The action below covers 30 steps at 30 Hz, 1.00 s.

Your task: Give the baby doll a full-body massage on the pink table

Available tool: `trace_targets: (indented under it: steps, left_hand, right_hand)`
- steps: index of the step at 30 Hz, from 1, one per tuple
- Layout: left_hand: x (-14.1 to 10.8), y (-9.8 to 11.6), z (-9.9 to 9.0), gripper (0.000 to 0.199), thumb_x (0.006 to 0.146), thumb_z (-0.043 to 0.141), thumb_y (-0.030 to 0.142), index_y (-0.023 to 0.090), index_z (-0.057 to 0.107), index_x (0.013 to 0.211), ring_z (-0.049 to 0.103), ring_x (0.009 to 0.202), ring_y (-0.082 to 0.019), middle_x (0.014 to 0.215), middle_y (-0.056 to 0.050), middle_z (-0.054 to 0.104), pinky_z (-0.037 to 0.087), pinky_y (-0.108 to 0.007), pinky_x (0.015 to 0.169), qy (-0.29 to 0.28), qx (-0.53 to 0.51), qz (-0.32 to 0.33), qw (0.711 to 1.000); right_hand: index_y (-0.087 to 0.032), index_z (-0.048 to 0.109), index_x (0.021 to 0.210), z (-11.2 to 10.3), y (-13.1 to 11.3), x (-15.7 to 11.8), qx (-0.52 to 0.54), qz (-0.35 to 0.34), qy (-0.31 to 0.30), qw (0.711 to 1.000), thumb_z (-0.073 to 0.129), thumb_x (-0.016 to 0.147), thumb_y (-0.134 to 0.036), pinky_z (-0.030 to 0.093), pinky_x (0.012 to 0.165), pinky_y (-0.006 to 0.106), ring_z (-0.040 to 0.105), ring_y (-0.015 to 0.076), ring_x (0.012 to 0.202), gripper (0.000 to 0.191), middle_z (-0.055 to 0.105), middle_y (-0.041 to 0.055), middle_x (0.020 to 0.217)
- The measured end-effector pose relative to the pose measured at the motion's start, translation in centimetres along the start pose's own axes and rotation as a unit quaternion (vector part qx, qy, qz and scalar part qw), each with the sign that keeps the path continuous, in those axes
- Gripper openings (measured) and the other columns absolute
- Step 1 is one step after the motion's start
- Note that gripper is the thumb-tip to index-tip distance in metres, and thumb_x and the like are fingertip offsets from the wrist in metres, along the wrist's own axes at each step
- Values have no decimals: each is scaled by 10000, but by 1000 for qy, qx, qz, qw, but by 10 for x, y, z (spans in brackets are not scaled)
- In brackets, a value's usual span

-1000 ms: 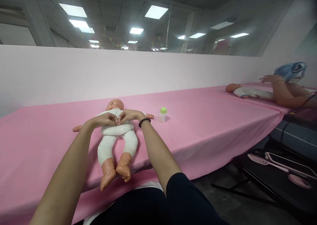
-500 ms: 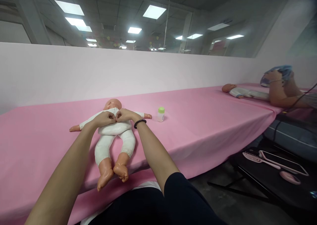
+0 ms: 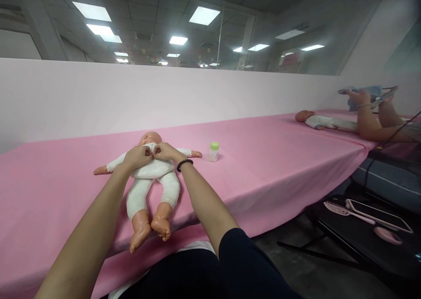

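A baby doll (image 3: 153, 169) in a white outfit lies on its back on the pink-covered table (image 3: 256, 158), its feet toward me. My left hand (image 3: 138, 157) and my right hand (image 3: 163, 151) meet over the doll's upper chest. The fingers of each are pinched on the front of the white outfit, nearly touching one another. Between the fingertips, the detail of the cloth is too small to make out. A black beaded band circles my right wrist. Right of the doll's outstretched arm stands a small bottle (image 3: 213, 152) with a green cap.
At the far right another doll (image 3: 329, 122) lies on the table, with a person's hands (image 3: 362, 99) holding a blue cloth above it. A black stand (image 3: 348, 233) at lower right bears a pink hairbrush (image 3: 345, 211) and a flat pink-edged device.
My hands have shifted very slightly up the doll's chest, still pinched. At the far right, the other person's hands have moved apart, spreading the blue cloth.
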State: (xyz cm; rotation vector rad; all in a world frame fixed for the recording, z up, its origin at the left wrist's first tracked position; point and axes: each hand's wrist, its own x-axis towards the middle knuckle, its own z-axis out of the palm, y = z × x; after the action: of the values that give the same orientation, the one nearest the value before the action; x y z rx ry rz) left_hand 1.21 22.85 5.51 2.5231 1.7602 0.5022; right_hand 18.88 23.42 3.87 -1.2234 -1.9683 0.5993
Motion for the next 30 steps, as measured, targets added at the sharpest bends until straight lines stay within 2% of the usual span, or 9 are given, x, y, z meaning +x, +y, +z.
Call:
trace_targets:
  steps: [3,6,11,14,18,25,28,30]
  left_hand:
    - [0,1,-1,198,881,515,387,230,588,785,656,772,-266,837,-65,716,340,-345,591,26,0,-2,1000]
    - [1,0,1,212,899,498,387,228,629,848,671,820,-278,894,-80,734,359,-347,608,46,-4,-11,999]
    - [0,1,2,236,917,487,364,223,674,893,684,755,-280,836,-82,738,395,-349,620,31,-7,-22,999]
    - [0,1,3,291,947,457,363,214,681,1056,703,806,-302,882,-97,751,421,-353,650,39,-5,-31,999]
    - [6,-4,8,399,987,424,395,210,573,1308,705,1001,-343,1077,-128,756,454,-366,730,60,0,-37,998]
    - [15,-6,14,329,989,431,367,218,629,1205,713,1023,-337,1091,-140,756,488,-365,768,58,1,-57,997]
    - [16,-6,16,372,996,427,398,221,618,1263,712,1049,-350,1125,-149,756,500,-378,795,64,-4,-65,996]
    - [17,-7,17,427,1001,423,421,220,579,1343,709,1068,-358,1156,-155,753,504,-385,805,70,-10,-69,995]
  right_hand:
    - [-135,701,1056,2,3,7,-15,-12,9,1000,688,991,-349,589,821,345,689,178,902,225,716,48,1022]
    - [-162,730,869,4,9,12,-25,-16,12,999,688,914,-216,528,795,277,676,168,856,81,736,15,876]
    - [-183,675,714,8,14,16,-46,-17,3,999,659,846,-151,456,709,244,659,162,794,137,739,9,814]
    - [-188,647,713,10,13,18,-62,-19,30,997,623,881,-172,450,723,253,660,172,817,170,737,19,832]
    - [-195,650,767,16,14,21,-82,-25,64,994,619,913,-188,456,769,260,669,179,868,150,749,30,897]
    - [-195,662,755,26,19,26,-110,-28,72,991,621,913,-146,463,767,262,676,184,841,170,751,34,862]
    - [-193,674,797,27,17,26,-121,-26,89,988,603,937,-158,473,782,276,682,201,869,160,755,56,895]
    - [-187,689,905,27,16,26,-128,-23,106,986,604,954,-167,481,829,286,686,212,960,99,760,79,1012]
